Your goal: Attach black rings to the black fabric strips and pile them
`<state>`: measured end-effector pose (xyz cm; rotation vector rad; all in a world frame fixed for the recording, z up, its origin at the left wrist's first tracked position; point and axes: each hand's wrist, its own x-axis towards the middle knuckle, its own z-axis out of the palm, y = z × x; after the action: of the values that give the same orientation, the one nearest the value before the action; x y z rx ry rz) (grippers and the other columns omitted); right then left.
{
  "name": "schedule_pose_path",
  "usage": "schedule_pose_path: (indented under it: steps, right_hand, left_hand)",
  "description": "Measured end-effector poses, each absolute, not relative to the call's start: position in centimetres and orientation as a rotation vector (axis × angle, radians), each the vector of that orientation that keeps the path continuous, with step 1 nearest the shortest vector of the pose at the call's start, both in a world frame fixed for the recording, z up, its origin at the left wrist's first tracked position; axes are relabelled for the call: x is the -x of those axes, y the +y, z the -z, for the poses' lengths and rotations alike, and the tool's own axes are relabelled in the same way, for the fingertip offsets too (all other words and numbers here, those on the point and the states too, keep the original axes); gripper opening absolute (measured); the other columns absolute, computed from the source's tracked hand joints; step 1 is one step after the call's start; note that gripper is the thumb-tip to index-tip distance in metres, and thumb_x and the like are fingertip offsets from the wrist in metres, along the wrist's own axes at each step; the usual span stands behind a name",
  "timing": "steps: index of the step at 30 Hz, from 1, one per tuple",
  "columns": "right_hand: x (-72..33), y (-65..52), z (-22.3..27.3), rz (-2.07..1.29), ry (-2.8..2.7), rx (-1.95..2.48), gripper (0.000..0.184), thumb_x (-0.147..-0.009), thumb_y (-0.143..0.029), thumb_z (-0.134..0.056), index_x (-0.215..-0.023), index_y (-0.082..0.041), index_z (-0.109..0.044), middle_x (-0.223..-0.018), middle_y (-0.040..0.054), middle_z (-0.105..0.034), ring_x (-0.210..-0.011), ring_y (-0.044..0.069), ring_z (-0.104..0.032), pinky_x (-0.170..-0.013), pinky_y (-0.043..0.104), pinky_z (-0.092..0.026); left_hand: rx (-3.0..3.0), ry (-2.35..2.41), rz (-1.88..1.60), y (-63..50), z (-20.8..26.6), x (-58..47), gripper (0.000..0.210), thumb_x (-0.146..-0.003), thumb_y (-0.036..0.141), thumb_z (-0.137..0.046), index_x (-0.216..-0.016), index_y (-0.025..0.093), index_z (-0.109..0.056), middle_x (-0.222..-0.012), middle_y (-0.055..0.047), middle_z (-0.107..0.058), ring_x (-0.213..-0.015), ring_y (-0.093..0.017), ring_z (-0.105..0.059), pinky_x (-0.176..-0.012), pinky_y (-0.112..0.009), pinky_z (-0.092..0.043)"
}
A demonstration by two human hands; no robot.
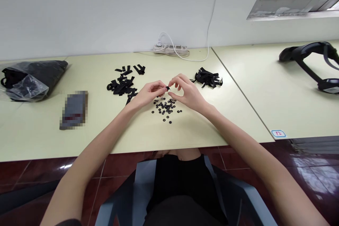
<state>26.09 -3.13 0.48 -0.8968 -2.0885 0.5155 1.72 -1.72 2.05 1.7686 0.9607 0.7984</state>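
Between thumb and fingers, my left hand (151,92) pinches a short black fabric strip (167,88), whose end pokes out toward the right. My right hand (185,91) hovers just beside that end, thumb and fingers curved and apart, with nothing visible in them. Below both hands lie several small round black washer-like pieces (166,106), scattered on the pale yellow table (196,127). A loose pile of black fabric strips (122,85) is to the left of my left hand. Another pile of black strips (208,77) lies beyond my right hand.
At the far left rests a plastic bag (34,79) with black material inside. A blurred dark flat item (74,110) lies nearer. Against the wall sits a power strip (171,48) with a white cable (209,24). A black headset-like device (309,63) occupies the right table.
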Motion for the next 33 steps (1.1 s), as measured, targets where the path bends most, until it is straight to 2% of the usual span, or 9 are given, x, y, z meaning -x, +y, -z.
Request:
schedule_pose_path:
  steps: [3,9,14,18,23,26,30,33]
  right_hand:
    - [-26.2,-2.9,-0.2,-0.382,-2.151,0.846,0.014,-0.11,-0.024,-0.063,-0.12,-0.03,-0.07,-0.129,0.0106,-0.074,-0.124,0.031,-0.065,-0.104,0.047,-0.056]
    - [-26.6,-2.5,0.0,-0.324,-2.23,0.851,0.02,-0.115,-0.024,-0.058,-0.117,-0.028,-0.077,-0.117,0.0099,-0.078,-0.116,0.031,-0.065,-0.103,0.047,-0.054]
    - [-26.7,-2.3,-0.1,-0.314,-2.265,0.819,0.026,-0.117,-0.028,-0.057,-0.116,-0.025,-0.083,-0.11,0.0104,-0.081,-0.108,0.031,-0.065,-0.098,0.046,-0.054]
    - [-26.7,-2.2,-0.1,-0.32,-2.284,0.839,0.025,-0.116,-0.026,-0.058,-0.112,-0.025,-0.083,-0.11,0.0097,-0.083,-0.106,0.03,-0.066,-0.096,0.045,-0.054]
    - [-26.7,-2.2,0.2,-0.375,-2.327,0.831,0.026,-0.113,-0.023,-0.058,-0.111,-0.025,-0.084,-0.112,0.0107,-0.083,-0.11,0.03,-0.067,-0.098,0.046,-0.054]
    - [-26.6,-2.3,0.1,-0.457,-2.258,0.86,0.023,-0.111,-0.024,-0.06,-0.109,-0.026,-0.083,-0.109,0.0093,-0.083,-0.11,0.03,-0.068,-0.099,0.046,-0.054]
    - [-26.4,-2.5,-0.6,-0.742,-2.014,0.937,0.013,-0.105,-0.035,-0.071,-0.106,-0.027,-0.08,-0.107,0.0053,-0.084,-0.1,0.025,-0.071,-0.096,0.043,-0.056]
    - [-26.4,-2.4,-1.0,-0.983,-1.796,0.945,0.021,-0.1,-0.045,-0.076,-0.105,-0.025,-0.078,-0.108,0.006,-0.083,-0.1,0.023,-0.073,-0.095,0.041,-0.058]
  left_hand:
    - [-1.763,0.921,-0.732,-1.9,-2.2,-1.7,0.033,-0.104,0.057,-0.076,-0.099,0.024,-0.076,-0.087,-0.003,-0.063,-0.081,-0.018,-0.06,-0.078,-0.035,-0.049]
    - [-1.751,0.965,-0.627,-1.5,-1.8,-1.1,0.043,-0.106,0.064,-0.074,-0.093,0.024,-0.073,-0.082,-0.002,-0.06,-0.073,-0.017,-0.054,-0.07,-0.033,-0.044]
    - [-1.769,1.005,-0.596,-1.3,-1.9,-0.8,0.043,-0.105,0.062,-0.073,-0.088,0.023,-0.071,-0.077,-0.001,-0.057,-0.069,-0.016,-0.051,-0.069,-0.033,-0.043]
    - [-1.802,1.037,-0.598,-1.2,-2.0,-0.7,0.044,-0.105,0.063,-0.071,-0.088,0.023,-0.072,-0.072,0.0,-0.053,-0.065,-0.016,-0.049,-0.066,-0.033,-0.042]
    - [-1.861,1.109,-0.588,-1.3,-2.0,-0.8,0.043,-0.102,0.064,-0.072,-0.091,0.023,-0.075,-0.072,0.0,-0.056,-0.065,-0.016,-0.047,-0.064,-0.032,-0.036]
    - [-1.86,1.12,-0.616,-1.3,-2.0,-0.8,0.043,-0.103,0.065,-0.071,-0.091,0.023,-0.075,-0.073,0.0,-0.056,-0.065,-0.016,-0.047,-0.063,-0.032,-0.036]
    - [-1.768,1.09,-0.734,-1.1,-2.0,-1.0,0.044,-0.104,0.064,-0.07,-0.086,0.024,-0.071,-0.073,-0.001,-0.054,-0.066,-0.016,-0.047,-0.064,-0.033,-0.039]
    - [-1.671,1.061,-0.872,-0.9,-2.2,-1.0,0.042,-0.105,0.06,-0.069,-0.086,0.023,-0.07,-0.079,-0.003,-0.056,-0.068,-0.016,-0.047,-0.064,-0.033,-0.042]
